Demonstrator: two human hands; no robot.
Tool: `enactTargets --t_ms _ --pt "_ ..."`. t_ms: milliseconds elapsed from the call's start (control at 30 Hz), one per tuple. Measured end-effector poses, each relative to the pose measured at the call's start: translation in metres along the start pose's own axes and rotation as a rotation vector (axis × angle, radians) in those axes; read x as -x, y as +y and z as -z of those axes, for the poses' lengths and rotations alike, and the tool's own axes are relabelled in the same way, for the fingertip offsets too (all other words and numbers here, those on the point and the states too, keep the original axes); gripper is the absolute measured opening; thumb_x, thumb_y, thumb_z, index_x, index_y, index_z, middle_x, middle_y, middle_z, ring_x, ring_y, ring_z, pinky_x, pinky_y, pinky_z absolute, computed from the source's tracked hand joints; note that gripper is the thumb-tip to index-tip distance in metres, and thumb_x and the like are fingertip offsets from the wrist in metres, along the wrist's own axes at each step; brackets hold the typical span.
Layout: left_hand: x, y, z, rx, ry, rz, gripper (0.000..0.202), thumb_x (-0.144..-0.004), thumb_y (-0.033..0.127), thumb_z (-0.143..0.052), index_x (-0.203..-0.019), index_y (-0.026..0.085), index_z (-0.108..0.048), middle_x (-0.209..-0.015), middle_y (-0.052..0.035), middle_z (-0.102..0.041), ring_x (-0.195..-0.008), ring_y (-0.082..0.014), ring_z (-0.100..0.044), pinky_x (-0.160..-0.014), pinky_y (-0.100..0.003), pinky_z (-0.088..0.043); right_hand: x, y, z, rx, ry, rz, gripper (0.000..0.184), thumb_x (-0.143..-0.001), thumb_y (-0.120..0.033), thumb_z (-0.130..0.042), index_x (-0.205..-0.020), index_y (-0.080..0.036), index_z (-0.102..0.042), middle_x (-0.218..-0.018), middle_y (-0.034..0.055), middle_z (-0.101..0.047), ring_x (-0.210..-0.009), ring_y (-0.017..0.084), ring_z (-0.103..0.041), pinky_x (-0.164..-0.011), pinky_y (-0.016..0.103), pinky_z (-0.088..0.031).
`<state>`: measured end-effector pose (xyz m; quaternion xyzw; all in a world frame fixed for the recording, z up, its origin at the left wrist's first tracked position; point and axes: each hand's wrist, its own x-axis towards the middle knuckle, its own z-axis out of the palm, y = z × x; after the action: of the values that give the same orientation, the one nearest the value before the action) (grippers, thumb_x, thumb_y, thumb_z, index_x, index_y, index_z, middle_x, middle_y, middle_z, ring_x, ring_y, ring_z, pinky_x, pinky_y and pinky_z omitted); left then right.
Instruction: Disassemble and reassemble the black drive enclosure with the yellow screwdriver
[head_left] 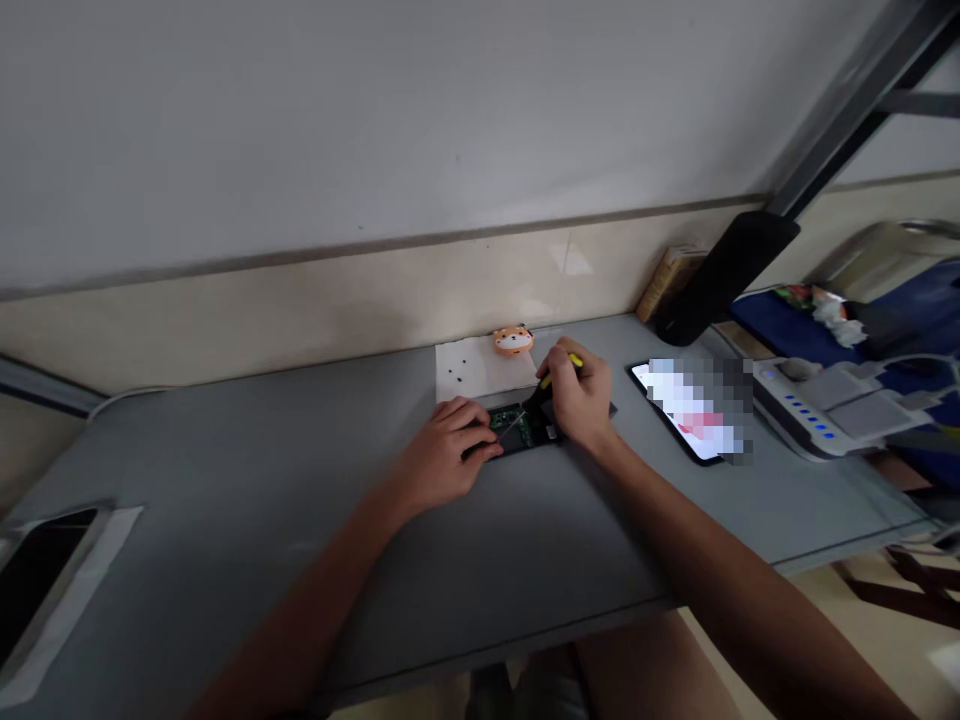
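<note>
A black flat device with an exposed green circuit board [523, 430] lies on the grey table. My left hand [450, 450] is closed on its left end, the fingers on top and the thumb at the near edge. In the fist of my right hand [581, 395] is a yellow and black screwdriver [547, 382]. Its thin metal shaft slants down to the left over the board, with the tip close to my left fingertips. Whether the tip touches anything is too small to tell. My right hand hides the device's right part.
Behind the device, a white sheet [472, 372] carries several tiny dark pieces and an orange bear-faced object [513, 340]. Rightward are a lit phone [679, 410], a white power strip [806, 410] and a black cylinder [724, 280]. Another dark-screened device [45, 560] lies far left.
</note>
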<state>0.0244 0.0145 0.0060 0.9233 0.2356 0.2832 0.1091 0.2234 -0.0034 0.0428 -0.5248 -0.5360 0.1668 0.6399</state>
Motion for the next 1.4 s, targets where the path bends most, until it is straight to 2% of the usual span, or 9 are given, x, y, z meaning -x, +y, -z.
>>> enactTargets --t_ms 167,333,433,533,633,800,967,1100,1400 --pt "0.0 -0.012 0.001 -0.023 0.147 -0.041 0.026 -0.103 0.035 -0.059 -0.087 0.02 -0.074 -0.082 -0.0021 -0.066 -0.08 -0.0169 -0.062 -0.079 -0.033 -0.051 -0.012 0.01 0.004 -0.063 0.125 -0.081 0.032 -0.085 -0.035 -0.046 -0.055 -0.024 -0.052 -0.054 -0.0033 -0.046 -0.055 0.013 -0.047 -0.056 0.028 -0.038" --pt "-0.008 -0.025 0.011 -0.129 0.258 0.069 0.025 -0.101 0.038 -0.062 -0.087 0.022 -0.075 -0.08 -0.0013 -0.067 -0.078 -0.0174 -0.063 -0.081 -0.034 -0.052 -0.028 0.028 0.011 -0.079 0.299 -0.439 0.033 -0.084 -0.037 -0.046 -0.055 -0.023 -0.053 -0.053 -0.004 -0.042 -0.054 0.013 -0.042 -0.054 0.028 -0.034" --pt "-0.032 -0.032 0.01 -0.193 0.167 0.122 0.02 -0.099 0.035 -0.066 -0.087 0.022 -0.076 -0.084 -0.0023 -0.069 -0.082 -0.0188 -0.065 -0.083 -0.034 -0.052 -0.032 0.032 0.013 -0.131 0.353 -0.568 0.03 -0.083 -0.037 -0.047 -0.058 -0.022 -0.054 -0.055 -0.0039 -0.045 -0.055 0.014 -0.043 -0.055 0.029 -0.035" --pt "-0.064 -0.038 0.004 -0.211 -0.023 0.125 0.015 -0.096 0.029 -0.069 -0.087 0.021 -0.078 -0.086 -0.0035 -0.071 -0.087 -0.0206 -0.067 -0.083 -0.034 -0.052 -0.031 0.03 0.013 -0.151 0.385 -0.567 0.028 -0.082 -0.036 -0.048 -0.058 -0.022 -0.055 -0.056 -0.0037 -0.046 -0.057 0.015 -0.044 -0.055 0.029 -0.035" --pt "-0.087 -0.045 -0.005 -0.18 -0.114 0.131 0.016 -0.099 0.025 -0.065 -0.093 0.022 -0.079 -0.092 -0.0046 -0.073 -0.092 -0.0209 -0.069 -0.085 -0.034 -0.052 -0.031 0.027 0.012 -0.16 0.392 -0.57 0.028 -0.08 -0.037 -0.048 -0.057 -0.022 -0.055 -0.055 -0.0038 -0.044 -0.056 0.014 -0.043 -0.054 0.029 -0.034" --pt "-0.088 -0.052 -0.009 -0.117 -0.176 0.152 0.016 -0.099 0.023 -0.063 -0.1 0.022 -0.079 -0.098 -0.0058 -0.074 -0.099 -0.0223 -0.069 -0.09 -0.036 -0.053 -0.032 0.027 0.013 -0.182 0.404 -0.57 0.029 -0.081 -0.039 -0.047 -0.057 -0.022 -0.054 -0.056 -0.004 -0.043 -0.057 0.014 -0.042 -0.054 0.028 -0.033" --pt "-0.051 -0.022 -0.008 -0.086 -0.114 0.224 0.032 -0.106 0.038 -0.051 -0.128 0.024 -0.07 -0.119 -0.0081 -0.073 -0.112 -0.0242 -0.066 -0.099 -0.042 -0.053 -0.034 0.031 0.016 -0.215 0.471 -0.541 0.029 -0.084 -0.036 -0.049 -0.06 -0.022 -0.055 -0.058 -0.0039 -0.042 -0.059 0.014 -0.041 -0.054 0.028 -0.031" --pt "-0.027 0.016 -0.022 -0.159 -0.155 0.282 0.066 -0.09 0.057 -0.07 -0.144 0.021 -0.057 -0.138 -0.0127 -0.066 -0.129 -0.0319 -0.059 -0.109 -0.049 -0.049 -0.035 0.036 0.017 -0.218 0.539 -0.573 0.028 -0.086 -0.037 -0.048 -0.062 -0.023 -0.053 -0.057 -0.0047 -0.039 -0.056 0.014 -0.038 -0.052 0.028 -0.028" --pt "-0.031 0.031 -0.021 -0.185 -0.205 0.312 0.059 -0.093 0.041 -0.066 -0.146 0.019 -0.053 -0.144 -0.0115 -0.064 -0.133 -0.0301 -0.058 -0.116 -0.047 -0.041 -0.042 0.055 0.023 -0.096 0.61 -0.497 0.034 -0.089 -0.045 -0.044 -0.064 -0.024 -0.051 -0.057 -0.0052 -0.04 -0.052 0.013 -0.039 -0.049 0.028 -0.03"
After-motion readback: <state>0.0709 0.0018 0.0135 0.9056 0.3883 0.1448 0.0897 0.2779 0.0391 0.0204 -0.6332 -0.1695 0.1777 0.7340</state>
